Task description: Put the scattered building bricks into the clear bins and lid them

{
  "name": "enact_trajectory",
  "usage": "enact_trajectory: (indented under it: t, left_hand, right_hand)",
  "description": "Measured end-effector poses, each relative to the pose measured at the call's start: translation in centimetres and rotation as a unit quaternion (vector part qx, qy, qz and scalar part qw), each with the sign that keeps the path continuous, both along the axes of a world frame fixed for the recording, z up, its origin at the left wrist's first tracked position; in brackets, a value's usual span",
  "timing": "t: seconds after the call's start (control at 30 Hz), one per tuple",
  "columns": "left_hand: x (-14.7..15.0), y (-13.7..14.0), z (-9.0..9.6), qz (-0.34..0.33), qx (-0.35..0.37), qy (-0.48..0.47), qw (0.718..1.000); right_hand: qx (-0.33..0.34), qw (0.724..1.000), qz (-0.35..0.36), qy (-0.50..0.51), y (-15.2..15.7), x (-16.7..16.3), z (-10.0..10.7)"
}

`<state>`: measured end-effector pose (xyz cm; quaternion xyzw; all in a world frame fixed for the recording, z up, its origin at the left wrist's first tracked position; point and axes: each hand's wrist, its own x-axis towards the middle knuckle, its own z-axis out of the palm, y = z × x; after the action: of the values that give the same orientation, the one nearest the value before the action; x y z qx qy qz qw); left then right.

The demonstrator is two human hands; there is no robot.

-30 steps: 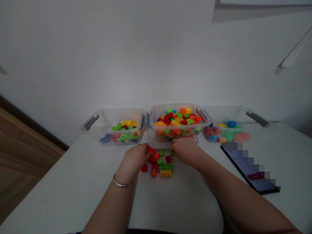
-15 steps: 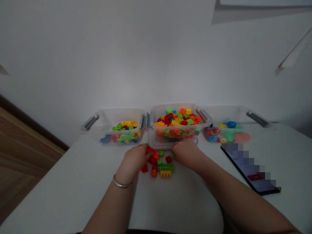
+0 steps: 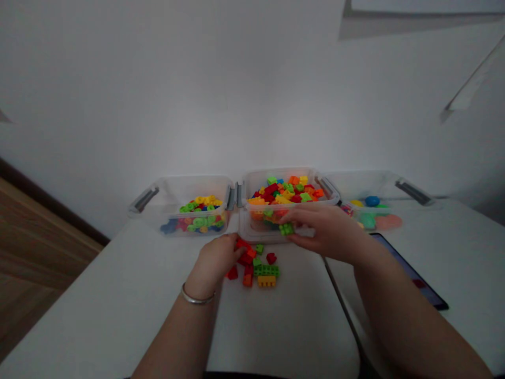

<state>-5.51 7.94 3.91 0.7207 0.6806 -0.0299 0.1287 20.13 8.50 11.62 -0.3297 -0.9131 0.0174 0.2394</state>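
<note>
My right hand [image 3: 321, 231] pinches a green toy brick [image 3: 286, 229] in front of the middle box. My left hand [image 3: 219, 258] is closed at the side of some red bricks [image 3: 245, 257], thumb and fingers gripping their left edge. Close by on the table lie a long green brick [image 3: 266, 270], a yellow brick [image 3: 267, 281], an orange-red brick [image 3: 248, 276], a small red piece [image 3: 271, 258] and a small green brick [image 3: 259, 248]. Another red brick [image 3: 232, 272] sits just below my left fingers.
Behind my hands stands a clear middle box [image 3: 331, 197] full of bricks. A clear left box [image 3: 169, 184] holds colourful pieces, and a clear right box [image 3: 379, 179] holds several toys. A phone [image 3: 426, 289] lies at the right, partly behind my forearm.
My right hand has risen from the table and moved right and towards the middle box, with the green brick now visible in its fingers. The left hand stays in place.
</note>
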Motion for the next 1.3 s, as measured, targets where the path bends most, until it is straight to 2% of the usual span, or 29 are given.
enact_trajectory:
  t: [0.07,0.13,0.23,0.33,0.47,0.57,0.7,0.8,0.87,0.97,1.03,1.1,1.17,1.23,1.3]
  left_hand:
    - [0.0,0.0,0.1,0.002,0.001,0.001,1.000]
    - [0.1,-0.1,0.2,0.001,0.001,0.001,1.000]
    - [0.1,-0.1,0.3,-0.001,-0.003,-0.001,1.000]
    - [0.1,-0.1,0.4,-0.002,-0.005,-0.006,1.000]
    - [0.1,-0.1,0.4,0.001,-0.004,-0.005,1.000]
    - [0.1,-0.1,0.4,0.001,0.003,0.000,1.000]
    - [0.2,-0.2,0.5,0.001,0.000,-0.003,1.000]
    - [0.3,-0.2,0.5,-0.001,0.004,0.000,1.000]
    - [0.3,-0.2,0.5,-0.003,0.004,0.002,1.000]
    - [0.1,-0.1,0.3,-0.002,0.003,0.002,1.000]
    - [0.1,-0.1,0.2,-0.001,0.001,0.000,1.000]
    - [0.0,0.0,0.2,0.000,-0.004,-0.003,1.000]
    - [0.0,0.0,0.1,-0.002,-0.002,-0.004,1.000]
    - [0.1,-0.1,0.1,-0.002,0.008,-0.001,1.000]
    - [0.1,-0.1,0.0,-0.002,0.015,0.001,1.000]
  right_hand:
    - [0.102,0.985,-0.023,0.135,0.2,1.0,0.4]
    - [0.187,0.950,-0.096,0.231,0.8,1.7,0.0]
    - [0.237,0.904,-0.202,0.293,2.4,2.1,-1.2]
    - [0.217,0.894,-0.248,0.303,4.4,2.3,-2.6]
    - [0.135,0.917,-0.294,0.235,6.2,2.7,-3.7]
    - [0.079,0.924,-0.319,0.197,6.7,2.8,-4.1]
    - [0.024,0.929,-0.293,0.226,7.0,2.7,-4.7]
    - [0.012,0.938,-0.273,0.214,7.1,2.6,-4.8]
    - [0.039,0.939,-0.265,0.214,6.6,2.5,-4.4]
    - [0.126,0.934,-0.232,0.241,5.0,2.2,-3.0]
    - [0.183,0.929,-0.192,0.258,3.4,1.8,-1.9]
    - [0.194,0.934,-0.140,0.264,1.9,1.1,-1.0]
    - [0.156,0.955,-0.085,0.237,0.7,0.4,-0.5]
    - [0.078,0.983,-0.048,0.162,0.0,-0.4,-0.4]
    - [-0.011,0.997,-0.040,0.058,-0.3,-1.2,-0.8]
